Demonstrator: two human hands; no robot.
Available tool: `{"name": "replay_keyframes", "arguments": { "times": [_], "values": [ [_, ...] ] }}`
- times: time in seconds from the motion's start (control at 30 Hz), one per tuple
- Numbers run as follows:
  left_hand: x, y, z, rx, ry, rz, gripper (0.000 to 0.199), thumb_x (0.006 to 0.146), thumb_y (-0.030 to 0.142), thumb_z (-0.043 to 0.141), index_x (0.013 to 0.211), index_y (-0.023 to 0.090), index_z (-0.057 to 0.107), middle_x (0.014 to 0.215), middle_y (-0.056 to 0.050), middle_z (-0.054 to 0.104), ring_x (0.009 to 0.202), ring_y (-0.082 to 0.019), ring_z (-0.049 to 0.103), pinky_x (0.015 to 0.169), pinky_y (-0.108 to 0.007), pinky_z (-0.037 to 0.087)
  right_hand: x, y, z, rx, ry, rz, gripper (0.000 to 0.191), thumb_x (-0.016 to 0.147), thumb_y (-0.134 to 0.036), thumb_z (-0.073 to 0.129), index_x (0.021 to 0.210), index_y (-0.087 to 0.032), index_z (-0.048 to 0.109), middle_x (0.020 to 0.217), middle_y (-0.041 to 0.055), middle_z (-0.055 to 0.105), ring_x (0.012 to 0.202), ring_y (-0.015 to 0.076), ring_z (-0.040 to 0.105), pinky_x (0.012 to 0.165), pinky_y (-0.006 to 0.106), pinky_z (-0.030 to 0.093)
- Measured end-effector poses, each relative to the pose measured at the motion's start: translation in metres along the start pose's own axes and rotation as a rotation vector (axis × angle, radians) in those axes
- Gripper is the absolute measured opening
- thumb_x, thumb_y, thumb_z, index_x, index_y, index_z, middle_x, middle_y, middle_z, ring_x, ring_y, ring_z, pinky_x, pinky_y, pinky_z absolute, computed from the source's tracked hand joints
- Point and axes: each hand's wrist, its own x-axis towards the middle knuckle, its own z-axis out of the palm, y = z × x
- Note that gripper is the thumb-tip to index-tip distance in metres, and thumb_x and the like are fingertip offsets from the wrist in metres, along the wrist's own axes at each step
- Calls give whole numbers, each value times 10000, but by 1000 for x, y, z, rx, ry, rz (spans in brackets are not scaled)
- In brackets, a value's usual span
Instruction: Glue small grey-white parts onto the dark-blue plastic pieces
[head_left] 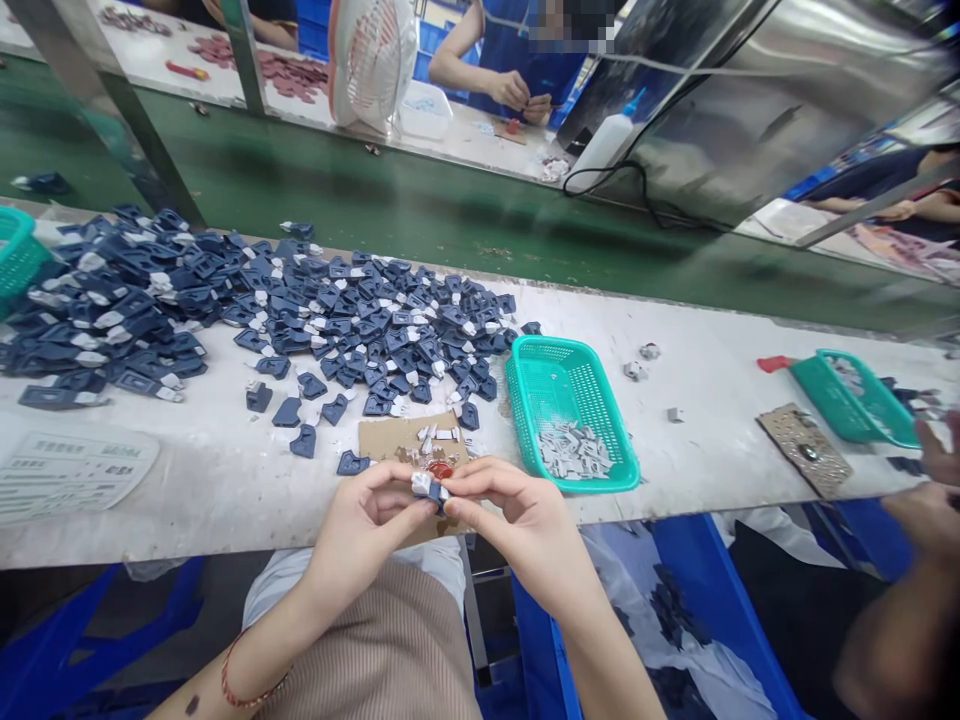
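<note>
Between the fingertips of my left hand (375,510) and my right hand (510,510) is a small blue and white part (429,489), pinched from both sides. Both hands are closed on it, just above the near edge of the table. Beneath and behind them lies a piece of brown cardboard (382,438) with a few small light pieces and a red round spot (440,469) on it. A large heap of dark blue parts with white ends (375,320) spreads behind and to the left. To the right stands a green basket (525,380) holding small grey pieces (574,450).
A paper sheet (75,465) lies at the left. Another green basket (855,400) and a cardboard piece (802,450) are at the right, near a co-worker's hands (930,500). People work at a far table behind a green strip. Blue crates (712,580) stand below.
</note>
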Motion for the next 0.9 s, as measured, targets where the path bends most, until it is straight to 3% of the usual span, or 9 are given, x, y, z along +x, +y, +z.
{"name": "replay_keyframes", "arguments": {
  "times": [0.13,0.23,0.33,0.4,0.5,0.67,0.8,0.9],
  "values": [
    [-1,2,2,26,7,0,122,752,219,725,843,166,663,875,-49,752,814,-185,715,769,-270,558,-1,-1,-2,-35,-4,-7,71,767,-211,726,824,-229,765,902,48,717,905,206,662,874,359,524],
    [-1,3,4,25,22,11,129,738,231,735,834,173,672,873,-52,756,821,-203,718,782,-293,565,-1,1,-2,92,-41,78,168,781,-327,721,905,-215,738,956,66,716,900,214,673,800,343,562],
    [-2,5,7,36,32,34,113,735,235,737,815,176,682,846,-54,750,789,-205,710,762,-298,567,-2,7,4,215,-35,127,324,858,-495,595,1001,-215,672,914,63,698,792,184,667,680,298,577],
    [-2,5,10,5,-4,24,92,757,238,722,813,185,672,716,-25,725,670,-179,687,697,-291,565,-2,11,10,290,-68,146,370,888,-541,521,1049,-228,635,899,48,671,685,150,635,614,276,568],
    [-2,5,14,-78,-56,-14,74,790,239,697,816,195,643,589,13,670,565,-156,649,649,-294,563,-3,14,19,388,-97,179,354,882,-531,537,1062,-238,624,866,28,641,584,117,571,518,238,518],
    [4,8,17,5,-72,-4,83,768,206,704,846,199,677,709,-12,719,623,-177,699,628,-282,588,-4,16,18,333,-39,135,325,887,-486,562,1073,-233,645,736,-4,612,540,101,524,507,215,455],
    [15,18,12,292,-154,96,163,756,196,707,913,232,732,918,-43,750,792,-206,720,709,-284,600,0,16,-17,7,-50,38,392,963,-479,402,1082,-220,671,880,53,696,716,169,630,608,271,505],
    [30,33,3,498,-153,193,185,787,225,676,950,264,754,1031,-45,735,923,-209,691,734,-251,588,14,25,-70,-439,193,-57,319,954,-402,446,1046,-202,677,966,78,711,905,226,647,776,348,506]
  ]
}}
